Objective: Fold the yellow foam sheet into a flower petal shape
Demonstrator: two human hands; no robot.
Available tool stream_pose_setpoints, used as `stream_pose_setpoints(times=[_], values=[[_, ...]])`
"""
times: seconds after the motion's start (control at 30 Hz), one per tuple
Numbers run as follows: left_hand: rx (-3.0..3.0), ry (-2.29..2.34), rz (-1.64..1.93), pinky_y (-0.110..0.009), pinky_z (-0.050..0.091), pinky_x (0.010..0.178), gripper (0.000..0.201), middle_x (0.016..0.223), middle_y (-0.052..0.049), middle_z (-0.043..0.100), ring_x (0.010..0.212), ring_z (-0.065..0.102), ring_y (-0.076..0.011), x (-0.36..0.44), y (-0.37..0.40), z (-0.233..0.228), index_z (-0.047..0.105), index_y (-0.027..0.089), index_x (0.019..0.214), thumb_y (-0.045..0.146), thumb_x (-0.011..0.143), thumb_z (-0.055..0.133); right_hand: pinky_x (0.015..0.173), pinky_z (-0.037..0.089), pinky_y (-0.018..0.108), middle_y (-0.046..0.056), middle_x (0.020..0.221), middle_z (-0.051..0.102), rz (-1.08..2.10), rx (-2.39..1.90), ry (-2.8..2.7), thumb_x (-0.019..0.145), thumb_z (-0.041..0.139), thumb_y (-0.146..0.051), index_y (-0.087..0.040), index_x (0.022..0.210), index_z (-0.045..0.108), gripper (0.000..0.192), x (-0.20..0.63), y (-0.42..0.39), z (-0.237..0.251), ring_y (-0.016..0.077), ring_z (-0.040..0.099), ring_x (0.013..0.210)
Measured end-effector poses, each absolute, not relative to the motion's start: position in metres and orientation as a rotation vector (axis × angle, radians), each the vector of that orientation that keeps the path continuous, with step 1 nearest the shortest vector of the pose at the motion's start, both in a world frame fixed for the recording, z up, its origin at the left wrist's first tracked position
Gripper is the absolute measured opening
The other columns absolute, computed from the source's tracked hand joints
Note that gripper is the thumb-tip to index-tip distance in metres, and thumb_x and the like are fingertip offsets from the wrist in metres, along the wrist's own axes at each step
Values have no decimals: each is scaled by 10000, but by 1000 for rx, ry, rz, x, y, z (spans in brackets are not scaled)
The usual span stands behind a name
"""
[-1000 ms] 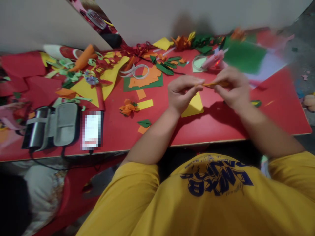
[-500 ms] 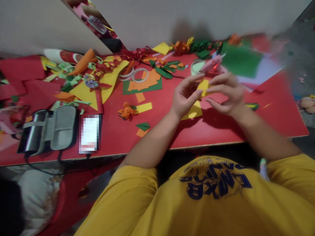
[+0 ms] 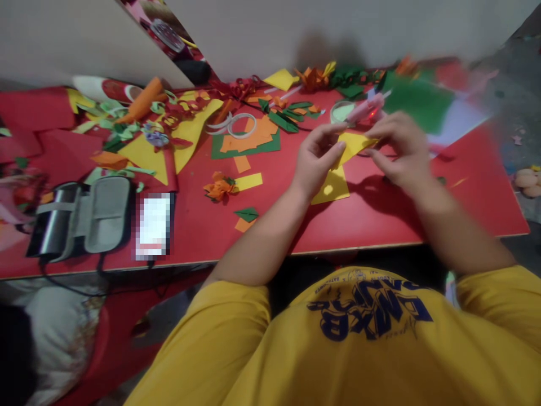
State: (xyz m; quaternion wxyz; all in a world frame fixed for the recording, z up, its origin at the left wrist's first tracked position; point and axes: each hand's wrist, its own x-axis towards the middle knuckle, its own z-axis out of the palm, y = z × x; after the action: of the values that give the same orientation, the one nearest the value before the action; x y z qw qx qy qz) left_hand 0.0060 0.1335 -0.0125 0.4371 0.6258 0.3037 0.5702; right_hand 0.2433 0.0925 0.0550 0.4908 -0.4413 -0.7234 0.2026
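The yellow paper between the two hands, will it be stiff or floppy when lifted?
Probably floppy: the yellow paper looks thin and already bends between the left hand and right hand. Likely very light, so easily creased or pushed away.

Yellow T-shirt [image 3: 359, 349], blue lettering

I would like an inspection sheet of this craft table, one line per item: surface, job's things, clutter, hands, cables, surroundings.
Surface: red table, mostly covered with paper on its far and left parts.
Job's things: small yellow paper piece held above the table; yellow sheet lying flat beneath it.
Clutter: orange paper flower, tape rings, green sheet, pink glue gun, grey case, phone.
Hands: left hand and right hand both pinch the paper piece.
Cables: black cable hanging at the near edge by the case.
Surroundings: pale wall behind; floor at right, blurred.
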Motion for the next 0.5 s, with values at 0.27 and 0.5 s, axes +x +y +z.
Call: stream_pose_setpoints(times=[0.27,0.5], values=[[1572,708,1332,-359,704,864,633,1136,-71,853,1015,842,-229,8,127,-2,871,318,1284,837,931,956,860,699,508,56,1121,854,411,-1004,-1799,952,910,-365,-397,1049,844,121,240,90,54,296,747,988],[1512,743,1218,-277,654,774,624,1139,-72,904,924,824,-175,13,118,4,871,261,1143,826,903,979,837,646,515,51,1074,825,279,-1005,-1766,988,875,-347,-371,1053,837,79,236,89,47,302,732,994]])
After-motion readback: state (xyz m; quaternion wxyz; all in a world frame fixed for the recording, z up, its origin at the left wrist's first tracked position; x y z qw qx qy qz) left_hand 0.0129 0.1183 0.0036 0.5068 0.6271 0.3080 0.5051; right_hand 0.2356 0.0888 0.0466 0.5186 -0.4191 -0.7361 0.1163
